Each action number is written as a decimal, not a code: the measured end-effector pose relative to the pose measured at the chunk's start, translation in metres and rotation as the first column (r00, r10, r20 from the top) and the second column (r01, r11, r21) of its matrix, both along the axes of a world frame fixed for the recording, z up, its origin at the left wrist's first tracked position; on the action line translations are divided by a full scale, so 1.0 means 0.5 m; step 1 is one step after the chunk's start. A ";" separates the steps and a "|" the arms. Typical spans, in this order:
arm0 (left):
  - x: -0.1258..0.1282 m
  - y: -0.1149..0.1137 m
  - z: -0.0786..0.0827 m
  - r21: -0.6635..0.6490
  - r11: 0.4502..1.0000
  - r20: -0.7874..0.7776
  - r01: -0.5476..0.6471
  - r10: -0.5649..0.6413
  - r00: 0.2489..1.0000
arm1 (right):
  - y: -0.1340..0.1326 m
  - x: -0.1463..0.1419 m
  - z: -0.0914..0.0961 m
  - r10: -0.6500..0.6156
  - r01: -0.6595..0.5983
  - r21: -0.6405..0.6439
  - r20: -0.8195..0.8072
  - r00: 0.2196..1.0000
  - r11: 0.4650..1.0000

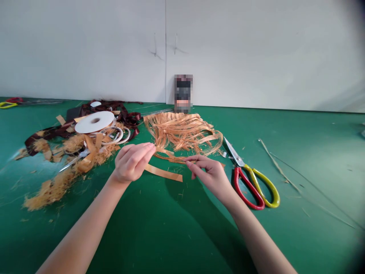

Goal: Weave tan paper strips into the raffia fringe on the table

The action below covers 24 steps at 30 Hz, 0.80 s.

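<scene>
Between my two hands stretches a tan ribbon strip [172,159], its middle frayed into loose threads. My left hand [133,161] is closed on its left end, fingers pressed together. With thumb and forefinger, my right hand [207,171] pinches the threads toward the right. Below the left hand a flat, unfrayed length of tan ribbon [165,174] shows; whether it joins the held strip I cannot tell. A pile of frayed tan strips [182,131] lies just beyond both hands. Right of the right hand rest scissors [251,182] with one red and one yellow handle, blades apart.
At left sits a heap with a white ribbon spool [95,121], dark brown ribbon [48,133], tan fluff [54,190] and a pointed metal tool [74,161]. Thin stems [281,171] lie at right. A blurred dark object [183,93] leans on the white wall [256,53]. More scissors [10,102] lie far left.
</scene>
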State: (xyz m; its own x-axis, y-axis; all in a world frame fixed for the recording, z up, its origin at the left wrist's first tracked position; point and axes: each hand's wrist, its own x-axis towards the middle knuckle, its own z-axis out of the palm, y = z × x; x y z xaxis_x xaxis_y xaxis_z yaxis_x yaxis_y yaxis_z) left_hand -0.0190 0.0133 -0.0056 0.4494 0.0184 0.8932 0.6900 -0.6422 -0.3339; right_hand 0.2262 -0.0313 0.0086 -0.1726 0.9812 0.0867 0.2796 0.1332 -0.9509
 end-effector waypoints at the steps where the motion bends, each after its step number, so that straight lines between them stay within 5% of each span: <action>1: 0.000 0.000 0.003 0.005 1.000 -0.031 -0.018 0.019 0.999 | 0.000 0.001 0.003 0.011 -0.012 -0.014 -0.052 0.999 1.000; 4: 0.000 -0.002 0.012 -0.014 0.999 -0.134 -0.052 0.049 0.990 | 0.004 0.009 0.011 0.071 -0.104 -0.065 -0.391 0.918 0.992; 7: 0.002 -0.002 0.017 -0.034 0.998 -0.170 -0.060 0.053 0.984 | 0.011 0.017 0.012 0.062 -0.199 -0.102 -0.733 0.677 0.975; 9: 0.003 -0.001 0.017 -0.037 0.998 -0.172 -0.059 0.052 0.984 | 0.016 0.022 0.010 -0.014 -0.182 -0.154 -0.799 0.601 0.971; 13: -0.001 0.004 0.007 -0.054 0.998 -0.161 -0.027 0.019 0.987 | 0.017 0.025 0.002 -0.107 -0.035 -0.198 -0.661 0.743 0.980; 17: -0.002 0.004 0.003 -0.084 0.996 -0.106 0.013 -0.022 0.994 | 0.011 0.017 -0.005 -0.097 0.067 -0.124 -0.257 0.962 0.990; 20: -0.001 0.002 0.010 -0.066 0.997 -0.149 -0.033 0.023 0.989 | 0.010 0.011 -0.011 -0.105 0.095 -0.106 -0.087 0.991 0.990; 24: 0.002 -0.001 0.016 0.002 0.998 -0.212 -0.066 0.065 0.975 | 0.012 0.008 -0.010 -0.071 0.053 -0.108 -0.172 0.983 0.993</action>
